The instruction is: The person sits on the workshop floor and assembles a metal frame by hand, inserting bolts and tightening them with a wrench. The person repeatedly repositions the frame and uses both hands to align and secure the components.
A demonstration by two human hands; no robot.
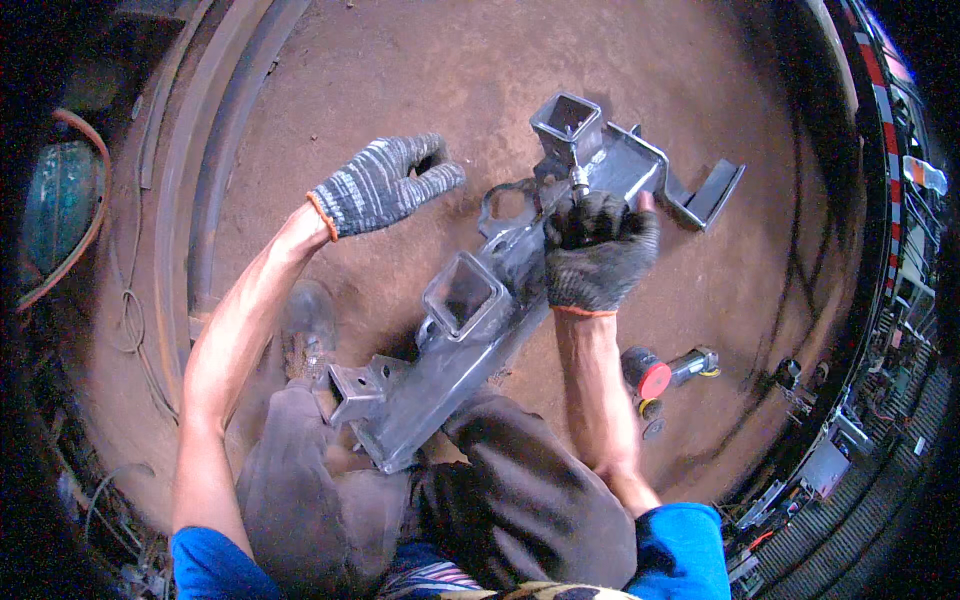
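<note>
A welded steel part (420, 405) with square tube sockets leans slantwise between my knees, its far end away to the right. My right hand (603, 250), in a dark knitted glove, is closed round a slim metal tool (579, 178). The tool's thin tip points toward the far square socket (567, 112); whether it touches the steel I cannot tell. My left hand (388, 185), in a grey striped glove with an orange cuff, hovers left of the part. Its fingers are curved, with a gap to the thumb and nothing in them.
An angle grinder (690, 366) with a red disc lies on the brown floor right of my forearm, beside small discs (652, 410). Long steel bars (205, 160) stretch along the left. A cable (130, 320) and an orange hose (103, 185) lie farther left.
</note>
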